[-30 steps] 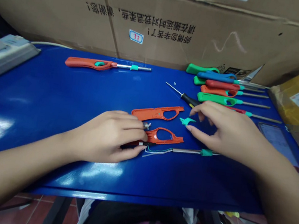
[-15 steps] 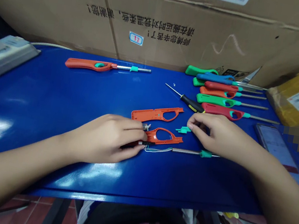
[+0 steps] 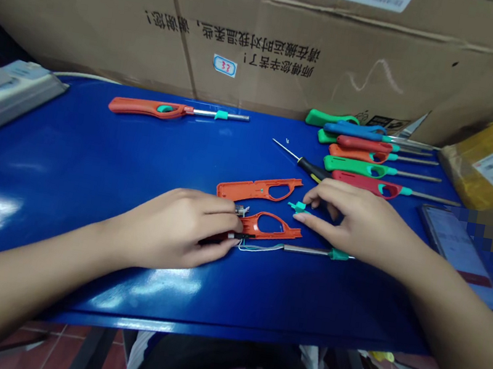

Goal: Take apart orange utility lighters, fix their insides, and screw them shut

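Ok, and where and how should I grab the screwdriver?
Probably best by its black handle, from above and the near side: it is thicker than the slim shaft and points toward the right hand, while the shaft points away. That hand has the teal piece between thumb and fingers.

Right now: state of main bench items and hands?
Left hand: over lower shell half
Lower shell half: open, partly covered
Right hand: pinching teal piece
Upper shell half: open, apart
Metal tube: lying out, wires exposed
Screwdriver: lying unheld
Left lighter: shell closed
Right lighters: grouped, some overlapping
Phone: lying screen up
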